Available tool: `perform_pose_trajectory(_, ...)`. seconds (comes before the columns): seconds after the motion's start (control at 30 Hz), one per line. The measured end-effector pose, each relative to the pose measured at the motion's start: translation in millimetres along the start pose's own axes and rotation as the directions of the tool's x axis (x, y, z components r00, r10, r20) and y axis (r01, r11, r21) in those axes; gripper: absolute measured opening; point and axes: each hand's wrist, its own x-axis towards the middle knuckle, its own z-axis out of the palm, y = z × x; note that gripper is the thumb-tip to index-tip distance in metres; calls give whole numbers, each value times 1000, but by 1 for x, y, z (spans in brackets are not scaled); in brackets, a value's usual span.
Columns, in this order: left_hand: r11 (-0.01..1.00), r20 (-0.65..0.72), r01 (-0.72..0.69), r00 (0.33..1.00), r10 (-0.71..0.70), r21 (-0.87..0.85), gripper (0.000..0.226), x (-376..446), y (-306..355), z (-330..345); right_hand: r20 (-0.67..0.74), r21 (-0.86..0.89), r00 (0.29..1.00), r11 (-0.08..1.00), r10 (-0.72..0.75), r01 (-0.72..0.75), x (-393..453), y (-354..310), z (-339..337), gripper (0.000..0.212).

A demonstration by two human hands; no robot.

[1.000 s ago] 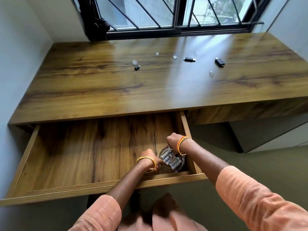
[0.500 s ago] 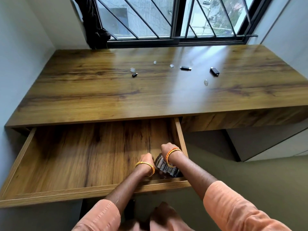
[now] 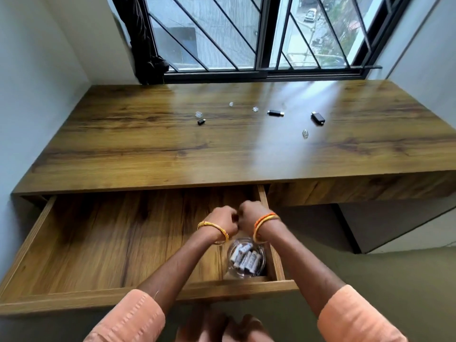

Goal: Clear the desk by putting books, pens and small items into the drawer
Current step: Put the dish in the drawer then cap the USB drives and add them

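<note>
So the glass bowl (image 3: 246,259) with the white batteries (image 3: 245,259) in it sits in the front right corner of the open drawer (image 3: 118,245), tucked right against the drawer's right side wall and close to the front panel, so it's boxed in on two sides while the whole rest of the drawer floor to its left is bare wood. Both hands are above and just behind the bowl, not touching it: the left hand (image 3: 223,218) and right hand (image 3: 249,213) are curled into loose fists, knuckles almost meeting, and nothing shows in either one. They're a bit motion-blurred, so finer detail is hard to read. Bangles on both wrists, peach sleeves on the forearms. Up on the desk (image 3: 148,149) the leftovers are spread along the back half near the window (image 3: 246,33): a small black adapter (image 3: 201,121) with a clear cap (image 3: 198,114) just behind it on the left, two more tiny clear bits (image 3: 255,109) in the middle, a black USB stick (image 3: 275,113), another black stick (image 3: 317,118) further right, and one clear piece (image 3: 305,133) in front of that. All well apart from the hands, with the front half of the desktop clear wood between them and the drawer
</note>
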Motion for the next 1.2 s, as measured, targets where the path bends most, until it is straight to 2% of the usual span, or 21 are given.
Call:
perform_pose_trajectory(0.07,992,-130,-80,989,67,-94,19,15,15,-27,-172,152,984,988,35,-8,13,1,-43,20)
perform_pose_trajectory(0.13,964,-228,-123,971,69,-235,17,37,29,-52,-315,295,943,955,106,-9,35,9,-82,19)
perform_pose_trajectory(0.23,921,-303,-152,952,38,-360,14,90,45,-87,-437,447,867,894,240,-23,92,32,-132,22)
perform_pose_trajectory(0.33,906,-244,-121,970,20,-406,17,157,60,-116,-443,448,843,890,306,-87,163,63,-167,27)
perform_pose_trajectory(0.43,902,-191,-67,981,-17,-426,20,226,68,-134,-408,310,862,934,300,-178,233,88,-188,43)
perform_pose_trajectory(0.53,901,-141,-11,988,-56,-434,24,282,67,-140,-380,267,877,943,294,-200,288,105,-195,53)
perform_pose_trajectory(0.6,903,-110,19,991,-73,-428,26,305,63,-138,-374,234,882,950,285,-208,307,113,-192,48)
perform_pose_trajectory(0.67,892,-99,30,992,-84,-452,24,317,57,-134,-420,232,857,948,298,-216,319,116,-186,38)
perform_pose_trajectory(0.73,880,-105,13,992,-71,-475,24,323,51,-130,-485,289,819,940,307,-181,324,115,-180,29)
perform_pose_trajectory(0.8,844,-125,-12,990,-65,-536,20,320,48,-128,-494,342,823,933,280,-113,319,109,-175,26)
perform_pose_trajectory(0.83,786,-118,-19,991,-68,-617,15,315,48,-128,-495,360,835,931,242,-56,314,103,-172,26)
perform_pose_trajectory(0.87,687,-82,-10,994,-73,-727,11,309,49,-129,-501,371,844,929,189,12,307,95,-168,25)
perform_pose_trajectory(0.93,453,26,53,997,-66,-890,17,300,53,-129,-524,375,849,912,61,166,289,72,-159,21)
perform_pose_trajectory(1.0,295,60,82,995,-82,-952,19,294,55,-130,-529,386,848,878,-41,283,279,50,-149,18)
perform_pose_trajectory(1.07,144,42,60,991,-130,-988,16,292,53,-132,-502,386,859,864,-97,324,279,39,-144,18)
perform_pose_trajectory(1.13,58,42,54,980,-197,-997,16,294,47,-134,-443,441,887,830,-128,340,286,38,-147,15)
perform_pose_trajectory(1.2,-11,54,52,966,-253,-999,15,295,40,-138,-443,519,894,792,-71,321,296,40,-155,11)
